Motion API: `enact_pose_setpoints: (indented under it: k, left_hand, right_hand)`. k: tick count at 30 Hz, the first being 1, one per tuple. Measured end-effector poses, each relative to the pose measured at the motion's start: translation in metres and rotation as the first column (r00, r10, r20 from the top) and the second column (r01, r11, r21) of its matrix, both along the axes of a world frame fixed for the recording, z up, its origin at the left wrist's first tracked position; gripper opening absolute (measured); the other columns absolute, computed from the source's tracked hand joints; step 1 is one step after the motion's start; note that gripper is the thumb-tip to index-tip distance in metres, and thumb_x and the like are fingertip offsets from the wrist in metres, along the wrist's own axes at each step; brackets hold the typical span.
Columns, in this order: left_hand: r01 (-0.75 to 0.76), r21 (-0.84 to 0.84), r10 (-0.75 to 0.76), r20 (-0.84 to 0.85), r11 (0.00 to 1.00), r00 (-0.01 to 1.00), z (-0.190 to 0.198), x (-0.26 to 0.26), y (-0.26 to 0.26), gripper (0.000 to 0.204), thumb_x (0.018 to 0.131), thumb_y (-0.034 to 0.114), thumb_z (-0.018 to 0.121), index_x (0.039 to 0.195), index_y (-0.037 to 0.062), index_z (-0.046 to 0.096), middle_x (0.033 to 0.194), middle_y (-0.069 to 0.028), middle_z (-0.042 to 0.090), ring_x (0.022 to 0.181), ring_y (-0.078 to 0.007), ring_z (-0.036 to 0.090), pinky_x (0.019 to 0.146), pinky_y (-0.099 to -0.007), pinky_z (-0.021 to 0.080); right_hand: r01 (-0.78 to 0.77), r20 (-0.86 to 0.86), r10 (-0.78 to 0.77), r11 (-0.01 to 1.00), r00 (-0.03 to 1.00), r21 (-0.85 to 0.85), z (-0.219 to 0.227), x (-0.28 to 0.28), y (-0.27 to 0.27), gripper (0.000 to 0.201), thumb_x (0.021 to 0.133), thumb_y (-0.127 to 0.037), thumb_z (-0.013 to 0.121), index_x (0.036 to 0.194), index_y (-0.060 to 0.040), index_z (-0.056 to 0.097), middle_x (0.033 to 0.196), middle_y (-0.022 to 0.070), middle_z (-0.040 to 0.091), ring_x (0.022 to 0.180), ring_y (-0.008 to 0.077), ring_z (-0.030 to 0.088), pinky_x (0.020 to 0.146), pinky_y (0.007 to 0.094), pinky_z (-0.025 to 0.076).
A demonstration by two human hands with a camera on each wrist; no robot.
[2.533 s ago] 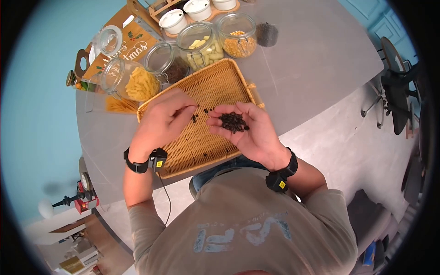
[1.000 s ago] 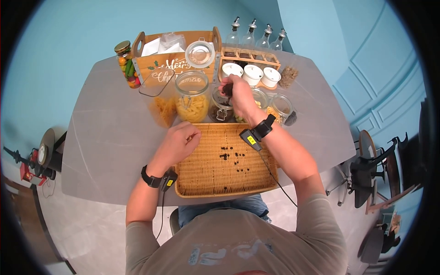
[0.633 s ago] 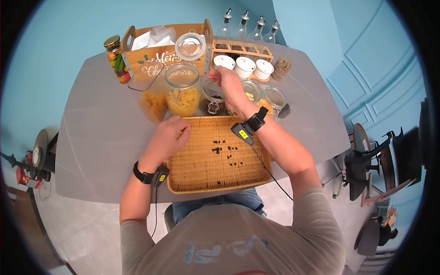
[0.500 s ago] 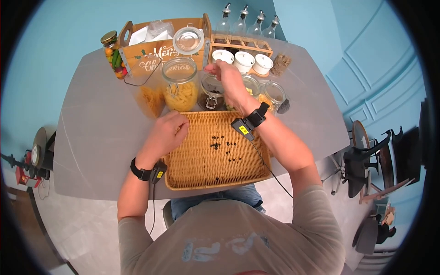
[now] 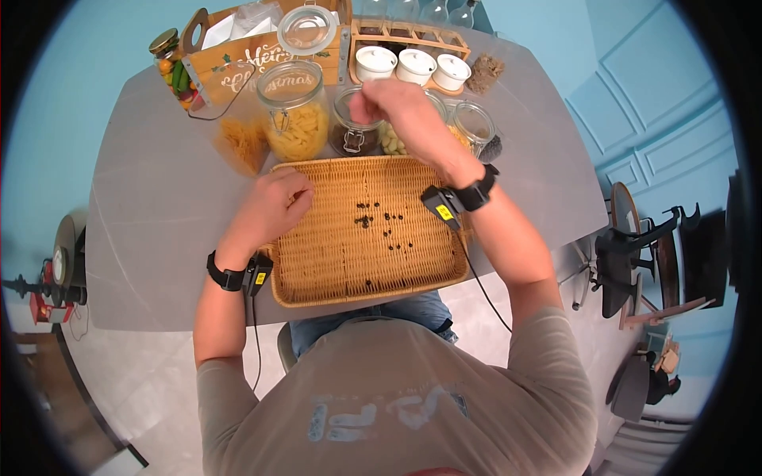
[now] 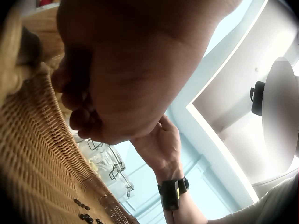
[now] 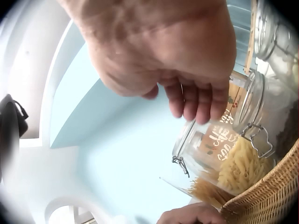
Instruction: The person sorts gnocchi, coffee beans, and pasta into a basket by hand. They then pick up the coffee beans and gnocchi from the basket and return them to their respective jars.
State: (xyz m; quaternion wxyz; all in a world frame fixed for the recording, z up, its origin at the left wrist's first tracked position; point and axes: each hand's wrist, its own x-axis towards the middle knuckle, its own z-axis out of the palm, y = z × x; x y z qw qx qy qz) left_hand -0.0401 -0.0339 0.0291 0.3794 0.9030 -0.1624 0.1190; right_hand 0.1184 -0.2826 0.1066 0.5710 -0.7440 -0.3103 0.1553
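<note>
My right hand [image 5: 409, 115] hangs over the glass jar of dark coffee beans [image 5: 353, 141], partly covering its open mouth. Its fingers point down, loosely bent, and no beans show in them in the right wrist view. At the left rim of the rectangular wicker tray [image 5: 325, 266] my left hand [image 5: 274, 206] rests with loosely curled fingers; nothing shows in its grasp. Several loose coffee beans [image 5: 365, 220] lie scattered on the tray's bottom. More of these beans [image 6: 86, 217] appear low in the left wrist view.
Left of the bean jar stand a jar of penne [image 5: 298, 131] and a container of thin pasta [image 5: 240, 147]. To its right are jars, one with corn kernels [image 5: 459, 136]. Behind are a wooden crate [image 5: 230, 75], white lidded pots [image 5: 415, 67] and bottles [image 5: 435, 12].
The right hand moved from above the tray to over the bean jar, and the palmful of beans it held is gone from view. The left hand came to the tray's left rim.
</note>
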Motion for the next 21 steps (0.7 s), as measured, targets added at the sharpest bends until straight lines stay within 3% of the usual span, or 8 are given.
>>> enact_pose_setpoints:
  k: [3,5,7,8,11,12,16,21]
  left_hand:
    - [0.039,0.033,-0.034,-0.149,0.999,0.988,0.002,0.000,0.001,0.014,0.097,0.010,0.073,0.094,-0.0033,0.071,0.086,-0.0187,0.068,0.083,-0.0393,0.069,0.074,-0.0449,0.055]
    - [0.071,0.005,-0.068,-0.191,0.997,0.979,-0.003,0.004,0.003,0.015,0.098,0.011,0.072,0.094,-0.0036,0.071,0.085,-0.0183,0.068,0.081,-0.0384,0.068,0.073,-0.0439,0.054]
    - [0.089,-0.017,-0.091,-0.170,0.996,0.981,-0.012,0.008,0.005,0.014,0.098,0.010,0.073,0.095,-0.0025,0.070,0.083,-0.0147,0.065,0.076,-0.0312,0.064,0.070,-0.0410,0.051]
    - [0.099,-0.031,-0.103,-0.165,0.995,0.981,-0.018,0.008,0.005,0.013,0.098,0.010,0.074,0.096,-0.0019,0.069,0.081,-0.0129,0.063,0.073,-0.0276,0.062,0.068,-0.0395,0.050]
    - [0.102,-0.002,-0.101,-0.180,0.995,0.979,-0.020,0.009,0.006,0.014,0.099,0.011,0.074,0.097,-0.0019,0.069,0.082,-0.0121,0.063,0.074,-0.0260,0.062,0.069,-0.0382,0.050]
    - [0.094,-0.010,-0.094,-0.201,0.996,0.975,-0.020,0.008,0.006,0.014,0.099,0.012,0.074,0.097,-0.0018,0.070,0.082,-0.0119,0.063,0.074,-0.0259,0.062,0.069,-0.0382,0.050]
    - [0.080,-0.010,-0.080,-0.254,0.997,0.964,-0.014,0.008,0.004,0.015,0.100,0.013,0.074,0.100,-0.0015,0.070,0.084,-0.0113,0.064,0.076,-0.0252,0.063,0.070,-0.0382,0.051]
    - [0.081,0.028,-0.072,-0.246,0.996,0.967,-0.011,0.008,0.005,0.015,0.101,0.014,0.074,0.100,-0.0017,0.071,0.086,-0.0115,0.066,0.077,-0.0251,0.065,0.072,-0.0390,0.052]
  right_hand:
    - [-0.115,0.100,0.170,0.905,0.980,-0.410,0.014,-0.041,-0.028,0.025,0.109,-0.025,0.066,0.109,-0.0020,0.076,0.103,0.0073,0.078,0.098,0.0209,0.072,0.091,0.0393,0.057]
    - [-0.225,0.196,0.458,0.712,0.867,-0.665,0.000,-0.053,-0.049,0.020,0.101,-0.018,0.072,0.108,-0.0002,0.075,0.100,0.0170,0.076,0.098,0.0329,0.075,0.086,0.0458,0.058]
    - [-0.255,0.059,0.598,0.426,0.799,-0.868,-0.017,-0.067,-0.067,0.020,0.096,-0.017,0.073,0.104,0.0014,0.074,0.100,0.0215,0.074,0.101,0.0428,0.073,0.087,0.0507,0.058]
    - [-0.254,0.013,0.592,0.365,0.806,-0.896,-0.021,-0.078,-0.075,0.019,0.094,-0.016,0.073,0.101,0.0017,0.074,0.102,0.0217,0.075,0.102,0.0436,0.073,0.086,0.0537,0.057]
    - [-0.290,-0.033,0.606,0.332,0.795,-0.898,-0.039,-0.101,-0.083,0.017,0.092,-0.015,0.073,0.097,0.0019,0.073,0.099,0.0225,0.075,0.099,0.0438,0.073,0.084,0.0545,0.057]
    - [-0.331,-0.002,0.703,0.333,0.711,-0.883,-0.048,-0.105,-0.082,0.017,0.090,-0.014,0.072,0.097,0.0018,0.072,0.090,0.0233,0.074,0.092,0.0450,0.073,0.081,0.0560,0.057]
    - [-0.423,0.054,0.766,0.411,0.641,-0.807,-0.057,-0.137,-0.053,0.016,0.091,-0.012,0.068,0.092,0.0029,0.071,0.081,0.0235,0.071,0.083,0.0459,0.073,0.073,0.0562,0.057]
    - [-0.418,0.137,0.752,0.497,0.645,-0.760,-0.066,-0.141,-0.030,0.013,0.087,-0.004,0.066,0.081,0.0018,0.076,0.085,0.0241,0.075,0.085,0.0428,0.075,0.075,0.0523,0.060]
